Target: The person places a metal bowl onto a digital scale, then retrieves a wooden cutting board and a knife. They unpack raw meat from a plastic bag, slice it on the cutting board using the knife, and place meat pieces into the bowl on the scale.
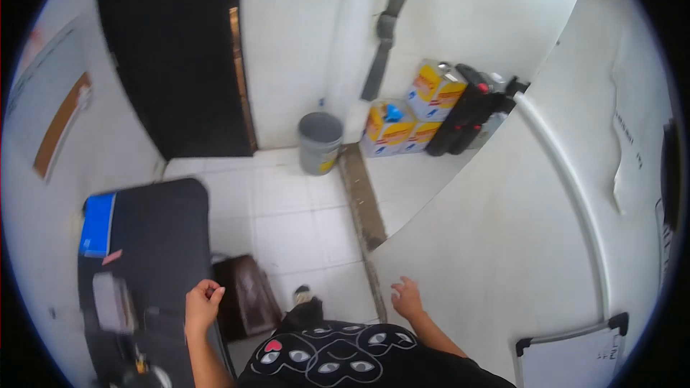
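Observation:
My left hand (pixel 204 302) hangs beside the edge of a black table (pixel 162 233), its fingers curled in toward the thumb. Nothing shows in it. Nearest to it on the right is a dark brown leather-like seat or bag (pixel 248 298); I cannot tell which. My right hand (pixel 407 296) is held out in front of the large white panel, fingers apart and holding nothing. On the table lie a blue box or book (pixel 98 225), a small pink piece (pixel 113 257) and a blurred grey block-like thing (pixel 113 303).
Ahead, a grey bucket (pixel 320 144) stands by the wall, right of a black door (pixel 172 57). Yellow-and-white cans (pixel 390 129) and black cases (pixel 460 111) are stacked beyond a raised floor edge (pixel 363 197). A white panel (pixel 474 244) and whiteboard (pixel 571 359) occupy the right.

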### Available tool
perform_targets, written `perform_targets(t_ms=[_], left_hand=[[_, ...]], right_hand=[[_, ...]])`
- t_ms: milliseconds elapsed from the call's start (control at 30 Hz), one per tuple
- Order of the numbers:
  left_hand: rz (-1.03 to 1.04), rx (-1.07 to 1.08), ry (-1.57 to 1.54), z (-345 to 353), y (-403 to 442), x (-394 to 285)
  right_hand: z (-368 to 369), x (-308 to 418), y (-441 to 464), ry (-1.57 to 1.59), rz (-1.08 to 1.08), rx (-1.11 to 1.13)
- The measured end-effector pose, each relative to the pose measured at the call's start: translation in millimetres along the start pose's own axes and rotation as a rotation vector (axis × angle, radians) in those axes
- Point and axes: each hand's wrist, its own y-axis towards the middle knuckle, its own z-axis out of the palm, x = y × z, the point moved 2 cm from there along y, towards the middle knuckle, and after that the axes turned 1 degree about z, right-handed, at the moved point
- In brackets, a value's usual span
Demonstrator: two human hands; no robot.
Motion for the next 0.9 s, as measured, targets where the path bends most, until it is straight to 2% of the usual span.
perform_targets(t_ms=[67,100,167,367,500,600,700,800,900], left_hand=[[0.161,-0.062,-0.026,22,64,-14],[0.023,0.114,-0.181,22,99,-30],[0.062,0.193,-0.151,30,155,-59],[0.203,0.229,-0.129,78,291,-125],[0.293,0.208,-0.149,115,348,-154],[0.243,0.197,-0.132,142,385,-159],[0.125,0.279,-0.253,154,412,-171],[0.166,0.256,-0.184,154,437,-192],[0.164,0.353,-0.209,181,474,-197]], right_hand=[[-7,0,29,-0.022,0.052,0.023],[-20,7,48,-0.023,0.077,0.008],[-41,22,83,-0.008,0.115,-0.013],[-57,8,167,0.013,0.164,-0.144],[-61,-2,223,0.011,0.09,-0.144],[-63,-18,285,0.049,0.051,-0.213],[-60,-26,339,0.055,0.022,-0.264],[-74,-13,361,0.102,0.051,-0.218],[-83,-28,398,0.083,0.047,-0.286]])
